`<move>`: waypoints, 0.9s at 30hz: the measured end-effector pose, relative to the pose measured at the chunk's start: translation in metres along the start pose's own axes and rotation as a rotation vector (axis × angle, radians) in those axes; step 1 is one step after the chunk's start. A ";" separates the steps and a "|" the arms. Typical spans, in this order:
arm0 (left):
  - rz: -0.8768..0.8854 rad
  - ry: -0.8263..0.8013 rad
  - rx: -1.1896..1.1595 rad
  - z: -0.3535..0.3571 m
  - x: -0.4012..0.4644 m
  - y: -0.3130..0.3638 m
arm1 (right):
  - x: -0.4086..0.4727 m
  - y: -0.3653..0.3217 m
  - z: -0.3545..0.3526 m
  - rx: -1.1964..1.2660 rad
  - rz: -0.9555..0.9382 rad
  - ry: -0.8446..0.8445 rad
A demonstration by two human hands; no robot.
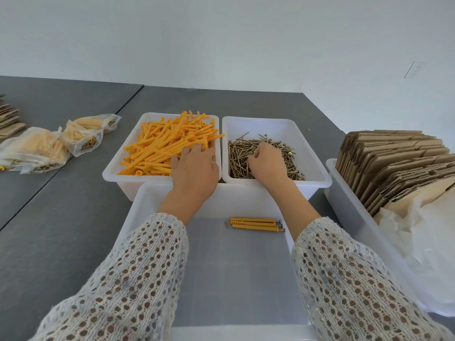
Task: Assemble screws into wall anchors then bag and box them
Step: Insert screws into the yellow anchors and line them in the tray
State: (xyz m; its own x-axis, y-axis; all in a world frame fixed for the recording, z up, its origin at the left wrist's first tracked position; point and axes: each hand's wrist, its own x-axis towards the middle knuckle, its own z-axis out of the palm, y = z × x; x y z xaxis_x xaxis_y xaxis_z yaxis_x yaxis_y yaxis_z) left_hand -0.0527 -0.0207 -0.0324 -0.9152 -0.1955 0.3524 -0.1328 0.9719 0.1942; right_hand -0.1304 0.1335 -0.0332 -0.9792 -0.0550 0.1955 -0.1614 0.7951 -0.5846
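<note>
Screws (263, 156) and anchors (165, 146) under both hands

I see a plain white wall (221, 33) behind two dark grey tabletops (61, 205), butted together with a seam (73, 153); light is soft and even.

Smooth, slightly glossy white plastic bins (275, 124) hold matt orange plastic wall anchors (167, 143) and shiny brass-coloured metal screws (261, 148) on a matt grey tabletop (61, 205). Rough brown corrugated cardboard sheets (394, 163) stand at the right, glossy clear plastic bags (81, 136) lie far left, and the sleeves (138, 279) are open-knit white cloth.
</note>
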 end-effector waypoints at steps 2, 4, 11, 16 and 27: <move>0.021 0.096 0.003 0.001 0.000 0.001 | -0.001 -0.001 -0.001 0.021 -0.016 0.030; 0.045 0.163 -0.006 0.002 0.001 0.002 | 0.000 0.000 -0.001 0.027 -0.045 0.023; 0.109 0.321 -0.071 -0.006 0.000 0.007 | 0.001 0.001 0.002 -0.076 -0.048 -0.156; 0.395 0.300 -0.403 -0.023 -0.002 0.017 | 0.003 0.003 0.001 0.001 -0.002 -0.116; 0.411 0.162 -0.612 -0.013 -0.005 0.023 | 0.003 0.003 -0.008 0.707 0.192 0.279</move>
State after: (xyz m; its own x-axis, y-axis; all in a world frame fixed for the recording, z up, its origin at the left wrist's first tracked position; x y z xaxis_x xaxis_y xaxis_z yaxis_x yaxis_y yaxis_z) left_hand -0.0457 0.0010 -0.0178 -0.7721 0.1041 0.6269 0.4853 0.7335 0.4759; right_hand -0.1323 0.1405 -0.0275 -0.9460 0.2726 0.1755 -0.1237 0.1967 -0.9726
